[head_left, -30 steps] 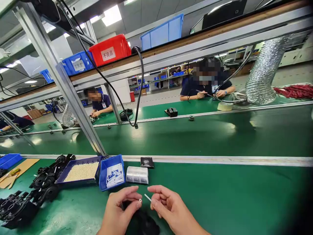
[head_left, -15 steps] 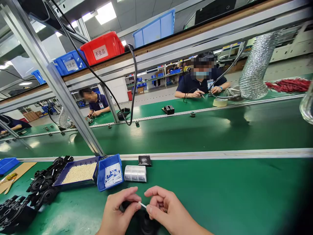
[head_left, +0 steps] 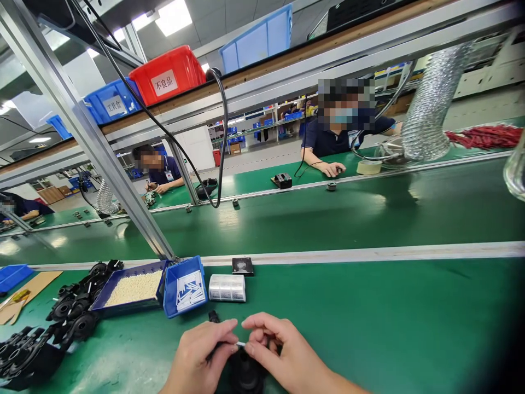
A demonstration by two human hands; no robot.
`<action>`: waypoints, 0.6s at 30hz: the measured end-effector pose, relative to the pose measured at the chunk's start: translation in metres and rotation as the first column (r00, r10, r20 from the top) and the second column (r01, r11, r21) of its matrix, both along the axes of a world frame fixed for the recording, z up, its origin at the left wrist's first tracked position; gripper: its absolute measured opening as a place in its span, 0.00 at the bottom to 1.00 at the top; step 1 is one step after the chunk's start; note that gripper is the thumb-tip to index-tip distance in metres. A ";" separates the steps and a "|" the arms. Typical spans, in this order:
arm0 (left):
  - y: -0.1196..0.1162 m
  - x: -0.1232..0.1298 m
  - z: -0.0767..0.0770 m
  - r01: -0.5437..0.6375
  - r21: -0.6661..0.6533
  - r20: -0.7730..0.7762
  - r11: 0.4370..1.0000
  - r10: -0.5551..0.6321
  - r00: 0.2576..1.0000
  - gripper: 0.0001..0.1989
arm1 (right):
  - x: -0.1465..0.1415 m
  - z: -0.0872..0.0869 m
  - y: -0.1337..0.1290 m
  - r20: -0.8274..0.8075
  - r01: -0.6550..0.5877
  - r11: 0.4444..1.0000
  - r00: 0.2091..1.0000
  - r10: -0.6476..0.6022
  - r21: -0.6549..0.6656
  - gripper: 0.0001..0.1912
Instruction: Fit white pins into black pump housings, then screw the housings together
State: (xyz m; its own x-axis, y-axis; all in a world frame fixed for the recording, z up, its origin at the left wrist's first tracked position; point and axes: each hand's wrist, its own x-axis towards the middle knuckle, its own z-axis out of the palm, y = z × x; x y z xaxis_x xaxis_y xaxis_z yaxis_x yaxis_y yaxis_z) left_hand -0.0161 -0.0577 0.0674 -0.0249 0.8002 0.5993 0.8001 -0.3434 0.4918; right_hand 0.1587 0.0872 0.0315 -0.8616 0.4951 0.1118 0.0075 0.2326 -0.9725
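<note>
A thin white rod (head_left: 241, 344) spans the small gap between my two hands above the near edge of the green table. My left hand (head_left: 203, 350) pinches its left end between thumb and index finger; whatever sits at that tip is mostly covered. On the other end, my right hand (head_left: 283, 350) closes thumb and fingertips, the remaining fingers curled. Just below lies a black plastic part (head_left: 246, 375), partly hidden by both hands. Its narrow black end (head_left: 213, 316) shows behind my left hand.
Left of my hands stand a blue bin (head_left: 167, 298) of white rods and a tray (head_left: 123, 311) of small cream pieces. A label roll (head_left: 227, 288) lies beyond my hands. Black parts (head_left: 77, 306) pile up at left. Across the conveyor (head_left: 328, 224), co-workers sit.
The rod has turned nearer to level, and my left fingertips cover more of its end. Across the belt, the right co-worker's hand has moved to the belt's edge. Small parts on the belt shifted right.
</note>
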 end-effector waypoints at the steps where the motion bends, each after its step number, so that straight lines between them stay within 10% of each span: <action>1: 0.000 0.000 0.002 0.025 -0.007 0.015 1.000 -0.025 1.000 0.30 | 0.001 0.001 0.001 -0.005 -0.012 1.000 1.000 0.012 -0.013 0.16; 13: 0.000 0.007 0.015 0.219 -0.042 0.240 0.975 -0.202 0.949 0.33 | 0.006 0.020 0.004 -0.103 -0.303 0.950 0.945 0.310 0.080 0.19; 18: 0.005 0.013 -0.006 0.304 0.015 0.681 0.953 -0.232 0.695 0.29 | 0.011 0.005 0.002 0.000 -0.221 0.975 0.975 0.221 0.002 0.25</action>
